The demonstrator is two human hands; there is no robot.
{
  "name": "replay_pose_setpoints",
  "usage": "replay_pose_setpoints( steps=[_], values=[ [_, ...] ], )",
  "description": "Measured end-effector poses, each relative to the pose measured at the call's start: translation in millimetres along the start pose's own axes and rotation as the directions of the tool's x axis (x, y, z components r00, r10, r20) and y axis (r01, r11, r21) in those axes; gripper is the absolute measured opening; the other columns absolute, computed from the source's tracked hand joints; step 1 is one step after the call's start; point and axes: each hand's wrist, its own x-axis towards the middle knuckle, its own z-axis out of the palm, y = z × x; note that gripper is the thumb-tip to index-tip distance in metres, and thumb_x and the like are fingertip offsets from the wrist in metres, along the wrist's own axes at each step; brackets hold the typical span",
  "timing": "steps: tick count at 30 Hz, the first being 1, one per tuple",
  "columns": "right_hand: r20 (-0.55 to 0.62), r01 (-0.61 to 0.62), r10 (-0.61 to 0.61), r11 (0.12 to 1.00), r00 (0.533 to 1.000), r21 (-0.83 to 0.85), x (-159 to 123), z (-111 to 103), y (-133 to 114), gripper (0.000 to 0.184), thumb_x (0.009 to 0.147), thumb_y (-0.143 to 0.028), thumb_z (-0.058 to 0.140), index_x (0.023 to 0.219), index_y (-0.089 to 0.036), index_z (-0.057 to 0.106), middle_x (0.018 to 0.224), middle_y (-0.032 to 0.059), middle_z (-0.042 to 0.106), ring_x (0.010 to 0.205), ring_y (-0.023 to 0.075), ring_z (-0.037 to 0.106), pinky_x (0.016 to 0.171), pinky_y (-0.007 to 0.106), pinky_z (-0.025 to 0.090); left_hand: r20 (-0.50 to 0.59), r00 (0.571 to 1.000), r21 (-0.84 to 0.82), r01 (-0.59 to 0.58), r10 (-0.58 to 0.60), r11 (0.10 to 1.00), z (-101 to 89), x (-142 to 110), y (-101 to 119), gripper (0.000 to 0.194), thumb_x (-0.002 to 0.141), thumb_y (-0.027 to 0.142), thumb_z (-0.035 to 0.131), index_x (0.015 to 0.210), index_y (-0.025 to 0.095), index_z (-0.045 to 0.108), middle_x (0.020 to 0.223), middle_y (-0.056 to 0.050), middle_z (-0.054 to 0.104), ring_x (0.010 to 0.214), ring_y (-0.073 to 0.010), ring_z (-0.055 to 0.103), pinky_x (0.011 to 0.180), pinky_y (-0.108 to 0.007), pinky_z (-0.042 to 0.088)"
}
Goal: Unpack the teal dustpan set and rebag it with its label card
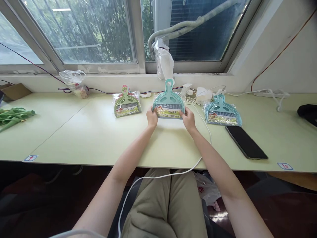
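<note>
Between my two hands is a teal mini dustpan and brush set [168, 99], wrapped in clear film, with a printed label across its lower part. My left hand [152, 118] grips its lower left corner, thumb on the front. At the lower right corner my right hand [188, 119] closes on it in the same way. Its handle points away from me, toward the window. To the left lies a wrapped green dustpan set [127, 104], with a pink handle edge showing behind it. On the right is another wrapped teal dustpan set [222, 111].
A black phone [246, 142] lies at the right. A white cable [208, 129] runs over the table edge. Green tubular pieces [16, 116] and a cardboard box [15, 91] are far left. Along the wall are a plastic bag [78, 86] and a tissue pack [163, 61].
</note>
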Motion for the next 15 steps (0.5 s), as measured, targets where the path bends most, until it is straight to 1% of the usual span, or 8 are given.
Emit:
replay_pose_setpoints(
  steps=[3,5,8,10,12,14,15],
  values=[
    [-0.029,-0.076,0.080,0.992,0.996,0.102,3,0,5,0.047,0.078,-0.043,0.056,0.112,-0.012,0.067,0.105,0.0115,0.068,0.066,0.0154,0.059,0.065,0.030,0.049,0.043,0.999,0.027,0.027,-0.028,0.999,0.9,5,-7,0.017,0.087,0.022,0.050,0.083,0.016,0.065,0.071,-0.002,0.063,0.071,-0.0156,0.056,0.070,-0.025,0.041],
    [-0.044,-0.132,0.137,0.987,0.990,0.096,4,-1,10,0.044,0.075,-0.041,0.060,0.106,-0.012,0.070,0.102,0.0107,0.069,0.066,0.0157,0.060,0.065,0.030,0.049,0.068,0.997,0.050,0.022,-0.025,0.999,1.9,5,-11,0.017,0.086,0.024,0.052,0.082,0.016,0.066,0.071,-0.001,0.064,0.070,-0.0151,0.055,0.069,-0.025,0.040],
    [-0.055,-0.212,0.211,0.977,0.976,-0.007,5,-1,16,0.034,0.073,-0.034,0.064,0.101,-0.016,0.073,0.091,0.0064,0.073,0.072,0.0171,0.064,0.074,0.031,0.048,0.089,0.996,0.121,0.009,-0.019,0.993,2.9,4,-15,0.018,0.085,0.026,0.053,0.085,0.017,0.069,0.074,-0.002,0.067,0.070,-0.0159,0.057,0.070,-0.026,0.042],
    [-0.074,-0.296,0.290,0.951,0.954,-0.092,6,2,18,0.033,0.072,-0.032,0.067,0.102,-0.019,0.074,0.092,0.0052,0.074,0.080,0.0189,0.066,0.078,0.031,0.047,0.083,0.996,0.192,0.006,-0.022,0.981,3.5,4,-17,0.020,0.086,0.028,0.053,0.090,0.018,0.070,0.080,-0.004,0.070,0.074,-0.0179,0.060,0.073,-0.028,0.043],
    [-0.089,-0.388,0.378,0.906,0.921,-0.168,7,7,18,0.033,0.072,-0.034,0.067,0.102,-0.022,0.074,0.094,0.0053,0.075,0.086,0.0212,0.067,0.077,0.031,0.047,0.057,0.997,0.286,0.033,-0.051,0.958,5.0,9,-18,0.023,0.087,0.030,0.054,0.099,0.020,0.070,0.090,-0.008,0.073,0.083,-0.0211,0.063,0.079,-0.031,0.044],
    [-0.092,-0.412,0.402,0.875,0.911,-0.253,13,15,17,0.031,0.075,-0.037,0.065,0.101,-0.025,0.074,0.096,0.0058,0.075,0.088,0.0228,0.067,0.075,0.031,0.047,0.027,0.996,0.382,0.073,-0.089,0.921,8.6,18,-20,0.026,0.086,0.032,0.056,0.106,0.021,0.069,0.098,-0.011,0.073,0.091,-0.0243,0.064,0.083,-0.034,0.044],
    [-0.093,-0.395,0.385,0.871,0.918,-0.294,18,19,17,0.029,0.076,-0.038,0.064,0.100,-0.025,0.074,0.098,0.0062,0.075,0.089,0.0233,0.067,0.075,0.031,0.046,0.016,0.995,0.416,0.086,-0.102,0.905,11.2,24,-21,0.028,0.086,0.033,0.056,0.108,0.021,0.068,0.100,-0.012,0.072,0.093,-0.0254,0.064,0.084,-0.035,0.044]
  ],
)
